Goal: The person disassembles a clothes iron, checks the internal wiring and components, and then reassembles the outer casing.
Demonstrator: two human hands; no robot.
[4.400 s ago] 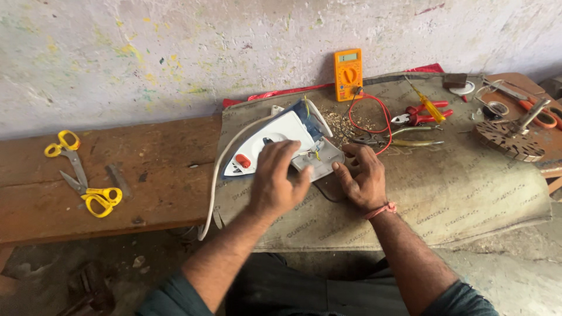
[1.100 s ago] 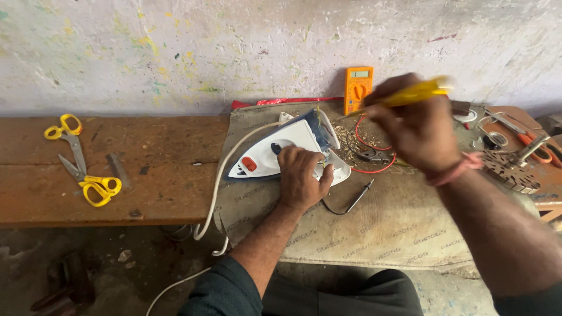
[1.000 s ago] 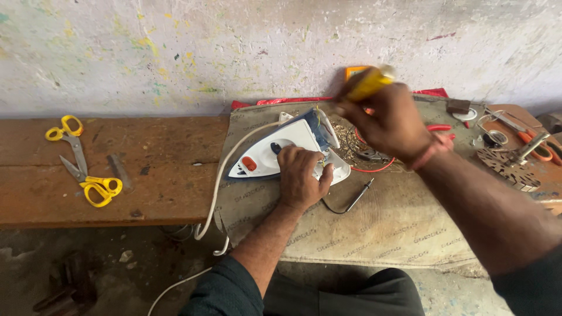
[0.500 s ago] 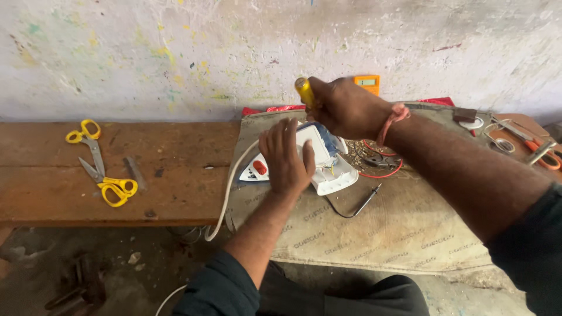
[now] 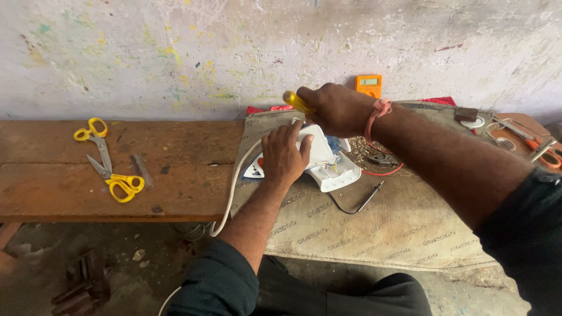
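Paint-flecked plaster wall backs a worn wooden bench (image 5: 175, 175). At its left lie two pairs of yellow-handled scissors (image 5: 108, 161). Further right, on a sackcloth mat (image 5: 374, 228), the left hand (image 5: 285, 155) lies flat on a white clothes iron (image 5: 319, 161), fingers spread over its body, while a white cord (image 5: 231, 196) trails off the bench edge. Above it, the right hand (image 5: 333, 109) is closed around a yellow-handled screwdriver (image 5: 296, 102). Behind stands an orange multimeter (image 5: 368, 85); pliers (image 5: 535, 140) lie far right.
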